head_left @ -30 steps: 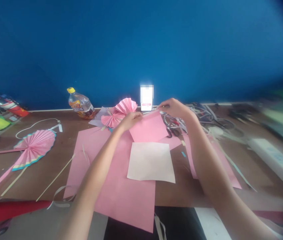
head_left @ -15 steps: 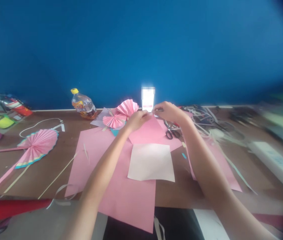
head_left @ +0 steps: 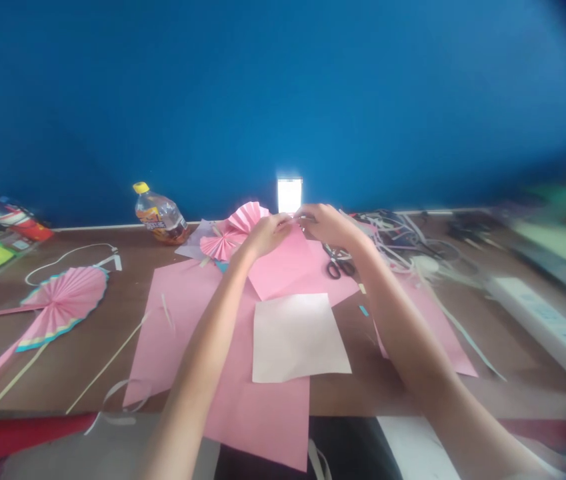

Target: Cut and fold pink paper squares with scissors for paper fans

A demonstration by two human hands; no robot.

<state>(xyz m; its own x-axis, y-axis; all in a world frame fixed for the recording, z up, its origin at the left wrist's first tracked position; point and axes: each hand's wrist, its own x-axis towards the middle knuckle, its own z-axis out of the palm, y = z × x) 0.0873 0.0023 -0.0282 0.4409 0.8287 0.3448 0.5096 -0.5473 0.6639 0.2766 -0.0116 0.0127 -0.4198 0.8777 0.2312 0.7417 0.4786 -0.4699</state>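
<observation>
Pink sheet (head_left: 283, 265), corner pointing nearward, long axis unclear, fingers (head_left: 281, 223) pinching its far edge

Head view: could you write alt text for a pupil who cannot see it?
A left hand and a right hand are close together at the far edge of a small pink sheet. Nearer the viewer, a pale sheet lies partly over a larger pink sheet. Scissors lie to the right, a pleated fan far left, on a brown table.

L hand (head_left: 269, 236) & R hand (head_left: 327, 225) closer tog. vs 1s ago | pink sheet (head_left: 283, 264) turned, corner nearer wearer | scissors (head_left: 333, 270) more exposed
</observation>
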